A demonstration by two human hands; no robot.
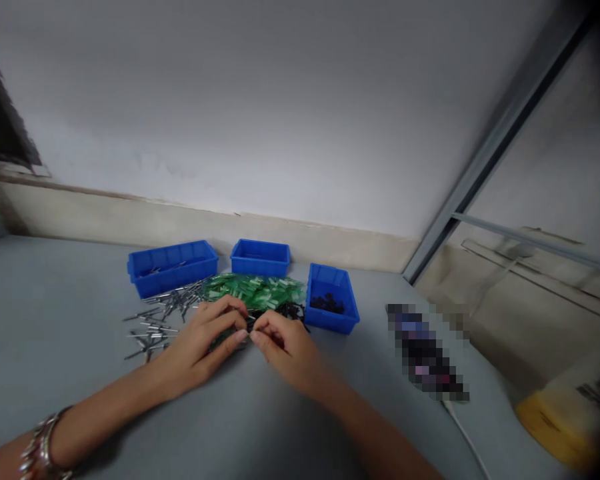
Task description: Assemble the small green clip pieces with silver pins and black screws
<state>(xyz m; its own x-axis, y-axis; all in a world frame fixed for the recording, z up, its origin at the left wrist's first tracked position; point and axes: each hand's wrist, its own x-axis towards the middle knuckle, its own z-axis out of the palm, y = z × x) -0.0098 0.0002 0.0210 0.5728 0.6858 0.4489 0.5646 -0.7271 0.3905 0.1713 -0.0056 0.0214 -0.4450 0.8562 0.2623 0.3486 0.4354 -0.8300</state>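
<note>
My left hand [199, 350] and right hand [289, 348] meet over the green plastic pieces [253, 291], fingers [240, 335] curled in; I cannot tell whether they grip anything.

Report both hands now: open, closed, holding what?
Left hand: closed, curled by the green pieces; what it holds cannot be told.
Right hand: closed in a pinch; what it holds cannot be told.

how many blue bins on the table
3. The left bin holds a few metal pins, the middle bin stands behind the green plastic pieces, and the right bin holds dark parts. None looks hidden.
</note>
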